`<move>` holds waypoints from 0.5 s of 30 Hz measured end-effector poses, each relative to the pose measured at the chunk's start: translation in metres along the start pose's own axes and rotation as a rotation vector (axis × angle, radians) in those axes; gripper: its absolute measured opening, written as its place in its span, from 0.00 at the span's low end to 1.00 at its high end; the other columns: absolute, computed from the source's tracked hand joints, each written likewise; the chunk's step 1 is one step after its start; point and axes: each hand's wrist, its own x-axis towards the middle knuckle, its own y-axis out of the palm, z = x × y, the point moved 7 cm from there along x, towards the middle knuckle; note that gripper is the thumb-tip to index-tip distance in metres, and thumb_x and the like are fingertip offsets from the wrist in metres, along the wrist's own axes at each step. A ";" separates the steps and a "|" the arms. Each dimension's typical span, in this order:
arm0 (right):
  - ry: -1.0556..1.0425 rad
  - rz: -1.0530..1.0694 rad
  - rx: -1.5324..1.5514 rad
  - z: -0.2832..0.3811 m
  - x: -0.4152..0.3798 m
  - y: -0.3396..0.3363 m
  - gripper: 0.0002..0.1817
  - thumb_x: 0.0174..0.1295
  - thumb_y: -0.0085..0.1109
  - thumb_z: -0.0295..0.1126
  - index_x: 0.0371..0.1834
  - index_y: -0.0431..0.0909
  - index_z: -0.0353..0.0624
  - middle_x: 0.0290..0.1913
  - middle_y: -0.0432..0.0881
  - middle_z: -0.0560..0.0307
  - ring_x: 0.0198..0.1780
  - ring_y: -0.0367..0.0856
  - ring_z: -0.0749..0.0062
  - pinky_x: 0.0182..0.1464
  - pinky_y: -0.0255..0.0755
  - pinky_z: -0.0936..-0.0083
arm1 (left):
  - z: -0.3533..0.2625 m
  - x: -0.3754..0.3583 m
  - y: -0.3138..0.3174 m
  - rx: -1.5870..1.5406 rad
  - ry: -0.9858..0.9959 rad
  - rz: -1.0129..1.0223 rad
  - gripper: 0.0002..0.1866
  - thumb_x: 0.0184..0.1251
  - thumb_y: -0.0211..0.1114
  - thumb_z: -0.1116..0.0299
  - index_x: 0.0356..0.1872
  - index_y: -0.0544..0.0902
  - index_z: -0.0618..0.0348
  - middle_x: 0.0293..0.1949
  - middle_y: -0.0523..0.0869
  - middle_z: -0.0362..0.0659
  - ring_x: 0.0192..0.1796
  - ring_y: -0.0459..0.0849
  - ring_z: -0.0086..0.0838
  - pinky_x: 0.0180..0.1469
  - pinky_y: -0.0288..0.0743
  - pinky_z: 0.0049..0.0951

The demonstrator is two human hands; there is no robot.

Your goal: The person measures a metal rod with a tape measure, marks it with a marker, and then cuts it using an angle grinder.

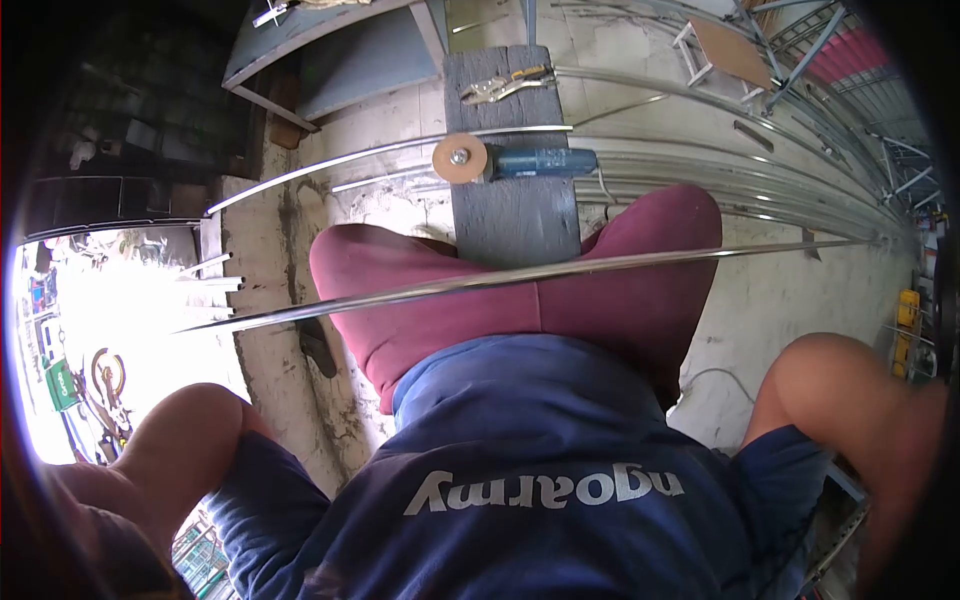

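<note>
Neither of my hands shows; only my bent left arm (185,450) at the lower left and my bent right arm (840,400) at the lower right are visible. A long shiny metal tube (440,287) lies across my thighs, untouched by any visible hand. Beyond my lap, a blue angle grinder (545,162) with a tan disc (459,158) rests on a dark wooden plank (515,220). Locking pliers (505,87) lie at the plank's far end. A thinner metal strip (380,147) crosses the plank between the pliers and the grinder.
Several long metal tubes (700,160) lie on the floor at the right. A grey metal-framed table (370,60) stands at the upper left. At the upper right are a small stool with a brown top (733,52) and metal frames. A cable (725,376) curves near my right side.
</note>
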 end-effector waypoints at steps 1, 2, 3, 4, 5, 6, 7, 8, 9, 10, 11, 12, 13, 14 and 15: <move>0.010 0.011 0.013 -0.004 -0.001 -0.001 0.18 0.82 0.52 0.39 0.62 0.80 0.39 0.48 0.83 0.50 0.48 0.80 0.59 0.59 0.80 0.58 | -0.001 0.002 -0.002 0.001 -0.007 0.011 0.30 0.95 0.46 0.43 0.71 0.80 0.57 0.63 0.81 0.55 0.70 0.80 0.55 0.61 0.86 0.69; 0.013 0.024 0.019 -0.007 0.000 -0.002 0.18 0.82 0.52 0.40 0.63 0.79 0.38 0.49 0.83 0.50 0.48 0.80 0.59 0.60 0.79 0.58 | -0.001 0.003 -0.003 0.004 -0.007 0.024 0.30 0.95 0.46 0.43 0.72 0.80 0.57 0.63 0.81 0.55 0.70 0.80 0.55 0.61 0.86 0.69; 0.015 0.036 0.026 -0.010 0.000 -0.002 0.19 0.82 0.52 0.40 0.63 0.79 0.38 0.50 0.83 0.50 0.49 0.80 0.59 0.60 0.79 0.58 | -0.003 0.006 -0.004 0.007 -0.005 0.036 0.30 0.95 0.46 0.43 0.72 0.80 0.57 0.63 0.81 0.55 0.70 0.80 0.55 0.61 0.86 0.69; 0.024 0.044 0.038 -0.015 0.000 -0.004 0.19 0.82 0.52 0.40 0.64 0.79 0.38 0.51 0.83 0.49 0.50 0.80 0.58 0.61 0.78 0.57 | -0.004 0.010 -0.005 0.013 -0.010 0.050 0.30 0.95 0.46 0.43 0.72 0.80 0.57 0.63 0.81 0.55 0.70 0.80 0.55 0.61 0.86 0.69; 0.031 0.050 0.047 -0.019 0.000 -0.006 0.20 0.83 0.51 0.41 0.64 0.79 0.38 0.51 0.83 0.49 0.51 0.80 0.58 0.62 0.78 0.57 | -0.004 0.013 -0.007 0.015 -0.022 0.062 0.30 0.95 0.46 0.43 0.72 0.80 0.57 0.63 0.81 0.55 0.70 0.80 0.55 0.60 0.86 0.69; 0.038 0.057 0.062 -0.025 -0.002 -0.008 0.20 0.83 0.51 0.41 0.65 0.79 0.38 0.52 0.83 0.49 0.52 0.80 0.58 0.63 0.78 0.57 | -0.004 0.016 -0.009 0.017 -0.038 0.071 0.30 0.95 0.46 0.43 0.72 0.80 0.57 0.62 0.81 0.55 0.70 0.80 0.55 0.60 0.86 0.69; 0.038 0.055 0.077 -0.029 -0.002 -0.009 0.21 0.83 0.51 0.42 0.65 0.79 0.38 0.53 0.83 0.48 0.53 0.80 0.58 0.64 0.77 0.57 | -0.003 0.019 -0.010 0.012 -0.049 0.084 0.30 0.95 0.46 0.43 0.72 0.80 0.57 0.62 0.81 0.55 0.69 0.80 0.55 0.60 0.86 0.69; 0.032 0.060 0.082 -0.033 -0.001 -0.011 0.21 0.83 0.51 0.42 0.66 0.79 0.37 0.54 0.83 0.48 0.54 0.80 0.58 0.64 0.77 0.57 | -0.004 0.023 -0.008 0.016 -0.053 0.100 0.30 0.95 0.46 0.42 0.72 0.80 0.57 0.62 0.82 0.55 0.69 0.80 0.55 0.60 0.87 0.69; 0.021 0.079 0.092 -0.034 0.000 -0.010 0.22 0.83 0.51 0.43 0.66 0.79 0.37 0.55 0.83 0.48 0.55 0.80 0.58 0.65 0.76 0.57 | -0.003 0.023 -0.005 0.001 -0.054 0.100 0.30 0.95 0.46 0.42 0.72 0.80 0.57 0.62 0.82 0.54 0.69 0.80 0.54 0.60 0.87 0.69; 0.021 0.085 0.093 -0.035 0.000 -0.010 0.22 0.84 0.51 0.43 0.66 0.79 0.37 0.56 0.83 0.47 0.56 0.80 0.58 0.66 0.76 0.56 | -0.002 0.024 -0.004 -0.007 -0.059 0.105 0.30 0.95 0.46 0.42 0.72 0.80 0.57 0.62 0.82 0.54 0.69 0.81 0.54 0.60 0.87 0.68; 0.010 0.092 0.094 -0.037 0.001 -0.010 0.23 0.84 0.51 0.44 0.67 0.79 0.37 0.56 0.83 0.47 0.57 0.80 0.57 0.67 0.75 0.56 | 0.000 0.025 -0.003 -0.013 -0.063 0.108 0.30 0.95 0.46 0.42 0.72 0.80 0.57 0.61 0.82 0.54 0.69 0.81 0.54 0.59 0.87 0.68; 0.001 0.101 0.101 -0.038 0.001 -0.012 0.23 0.84 0.51 0.44 0.67 0.79 0.37 0.57 0.84 0.47 0.58 0.80 0.57 0.67 0.75 0.56 | 0.001 0.027 -0.002 -0.018 -0.062 0.111 0.30 0.95 0.46 0.42 0.72 0.80 0.57 0.61 0.82 0.54 0.69 0.81 0.54 0.59 0.87 0.68; -0.003 0.106 0.108 -0.039 0.003 -0.013 0.24 0.84 0.50 0.45 0.68 0.79 0.36 0.58 0.84 0.46 0.59 0.80 0.57 0.68 0.75 0.56 | 0.002 0.027 -0.002 -0.024 -0.064 0.109 0.30 0.95 0.46 0.42 0.72 0.80 0.57 0.61 0.82 0.54 0.68 0.81 0.54 0.59 0.87 0.68; -0.009 0.115 0.116 -0.041 0.003 -0.014 0.24 0.85 0.50 0.45 0.68 0.79 0.36 0.59 0.84 0.46 0.60 0.80 0.57 0.69 0.74 0.56 | 0.003 0.027 -0.004 -0.034 -0.070 0.101 0.30 0.95 0.46 0.42 0.72 0.80 0.57 0.61 0.82 0.54 0.68 0.81 0.54 0.59 0.87 0.68; -0.011 0.121 0.121 -0.044 0.005 -0.014 0.25 0.85 0.50 0.46 0.69 0.79 0.36 0.60 0.84 0.46 0.61 0.80 0.57 0.70 0.74 0.56 | 0.006 0.025 -0.005 -0.047 -0.078 0.097 0.30 0.95 0.46 0.42 0.72 0.80 0.57 0.61 0.82 0.54 0.68 0.81 0.54 0.59 0.87 0.68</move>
